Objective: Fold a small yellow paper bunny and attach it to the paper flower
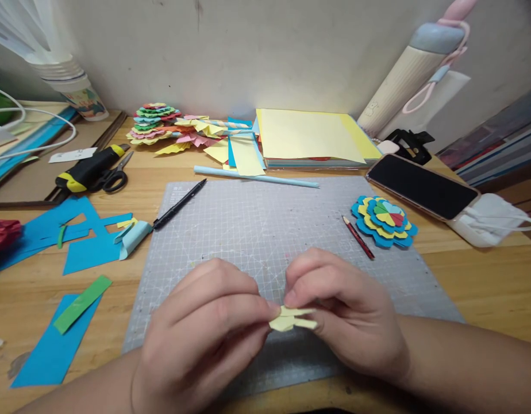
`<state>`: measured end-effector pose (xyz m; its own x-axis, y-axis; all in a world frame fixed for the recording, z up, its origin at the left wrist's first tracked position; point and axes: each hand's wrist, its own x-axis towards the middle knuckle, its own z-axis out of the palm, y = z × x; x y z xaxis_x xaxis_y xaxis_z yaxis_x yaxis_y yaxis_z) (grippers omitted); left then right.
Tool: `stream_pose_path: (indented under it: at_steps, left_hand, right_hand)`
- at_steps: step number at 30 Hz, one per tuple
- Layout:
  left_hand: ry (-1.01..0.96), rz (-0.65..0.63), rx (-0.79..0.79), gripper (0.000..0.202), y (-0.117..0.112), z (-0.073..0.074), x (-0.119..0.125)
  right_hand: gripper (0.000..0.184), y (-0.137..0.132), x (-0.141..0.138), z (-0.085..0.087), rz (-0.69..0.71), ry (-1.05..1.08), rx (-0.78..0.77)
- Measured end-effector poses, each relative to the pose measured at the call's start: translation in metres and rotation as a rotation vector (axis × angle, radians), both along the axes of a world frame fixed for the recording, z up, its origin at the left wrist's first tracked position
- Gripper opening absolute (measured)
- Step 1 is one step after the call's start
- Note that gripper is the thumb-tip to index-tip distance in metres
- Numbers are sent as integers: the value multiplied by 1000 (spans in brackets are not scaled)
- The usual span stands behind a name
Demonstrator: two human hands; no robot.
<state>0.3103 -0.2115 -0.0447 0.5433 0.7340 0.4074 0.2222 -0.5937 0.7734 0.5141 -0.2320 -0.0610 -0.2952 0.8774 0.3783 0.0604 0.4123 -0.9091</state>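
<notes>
Pencil (358,237) on mat (257,224), phone (423,185) right

A grey cutting mat (265,230) is being flanked by clutter on the wooden desk (485,287). On the mat, a black pen (179,204) and a red pencil (358,237) are lying well apart. A layered paper flower (384,221) is overlapping the mat's right edge, near a dark phone (420,185). Blue paper scraps (67,241) and scissors (112,175) are being kept at the left, yellow sheets (308,135) stacked behind

Matt yellow paper piece (291,319), matt grey cutting mat (257,230), smooth wood table (485,282).
</notes>
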Motion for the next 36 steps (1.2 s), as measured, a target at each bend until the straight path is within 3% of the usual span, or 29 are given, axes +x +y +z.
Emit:
stream_pose_path:
  at_steps: [4,8,11,16,20,27,36]
  left_hand:
    - [-82,51,-327,9,2,-9,13]
    - [-87,67,-651,13,6,-12,20]
    - [-118,55,-836,17,9,-13,20]
    - [-197,25,-1039,23,13,-20,17]
    - [-205,21,-1093,24,14,-23,18]
    - [-237,185,-1016,27,13,-21,20]
    - [-228,97,-1085,22,14,-25,17]
  right_hand:
    - [9,4,-7,-1,6,152,-345]
    - [24,8,-8,-4,37,279,-671]
    - [28,10,-7,-6,58,319,-779]
    - [29,10,-8,-8,45,331,-827]
    - [29,11,-8,-8,59,338,-829]
    - [21,10,-12,-3,6,239,-701]
    - [27,9,-9,-7,48,262,-817]
